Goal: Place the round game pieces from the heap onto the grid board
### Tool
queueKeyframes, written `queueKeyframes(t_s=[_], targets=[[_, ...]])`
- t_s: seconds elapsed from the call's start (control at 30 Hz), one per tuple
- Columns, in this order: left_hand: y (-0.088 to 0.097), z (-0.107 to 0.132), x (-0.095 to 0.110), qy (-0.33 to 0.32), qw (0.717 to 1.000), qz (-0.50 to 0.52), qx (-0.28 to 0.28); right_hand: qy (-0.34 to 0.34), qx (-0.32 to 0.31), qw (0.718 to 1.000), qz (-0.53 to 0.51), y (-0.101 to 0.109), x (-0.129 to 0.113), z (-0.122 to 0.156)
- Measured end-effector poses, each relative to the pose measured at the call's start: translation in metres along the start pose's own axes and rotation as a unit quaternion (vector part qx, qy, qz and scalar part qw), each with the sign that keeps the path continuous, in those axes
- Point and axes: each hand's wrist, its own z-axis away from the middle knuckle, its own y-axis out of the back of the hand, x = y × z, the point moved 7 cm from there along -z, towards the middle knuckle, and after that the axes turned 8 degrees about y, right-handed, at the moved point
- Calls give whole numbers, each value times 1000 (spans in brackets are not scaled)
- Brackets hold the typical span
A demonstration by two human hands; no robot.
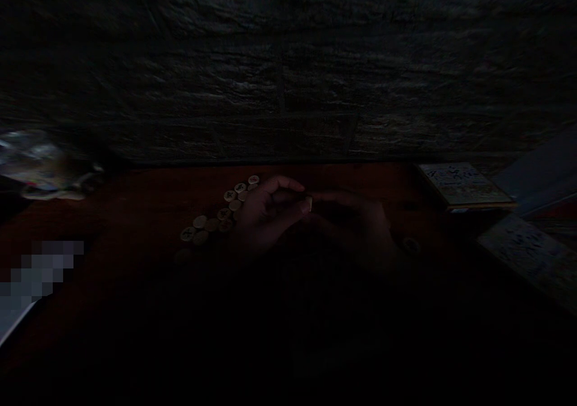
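In very dim light, my left hand (264, 220) pinches a small pale Chinese chess piece (309, 203) at its fingertips. From the other side, my right hand (367, 223) meets it with the index finger and thumb, and its fingers look closed on the same piece. Shadow hides much of both palms. Left of my left hand, several round wooden Chinese chess pieces (199, 221) with dark characters lie in slanting rows on the table, partly covered by the hand. A lone round piece (411, 245) rests to the right of my right hand, faintly visible.
The reddish-brown table (148, 214) ends against a rough stone-block wall (279, 81). At the right sits a patterned box (464, 184), with a similar patterned surface (532, 250) nearer me. A clear plastic bag (40, 160) stands far left, above a blurred pale sheet-like object (36, 280).
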Motion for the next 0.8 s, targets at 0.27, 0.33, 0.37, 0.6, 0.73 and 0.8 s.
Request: queueKeyframes(t_s=[0.27,0.33,0.37,0.6,0.73,0.8], targets=[[-2,0,3,-7,1000,-13,-2,2,-6,1000,-1,1,0,0],[-1,1,3,-4,1000,-8,4,-4,-6,1000,-5,1,1,0],[-1,2,4,-2,1000,-6,5,-4,-10,1000,-4,1,1,0],[0,2,2,-9,1000,-9,7,20,-11,1000,15,1,-1,0],[1,0,0,-11,1000,-14,5,20,-18,1000,8,0,-1,0],[0,-1,-1,-5,1000,0,-3,20,-13,1000,8,1,-1,0]])
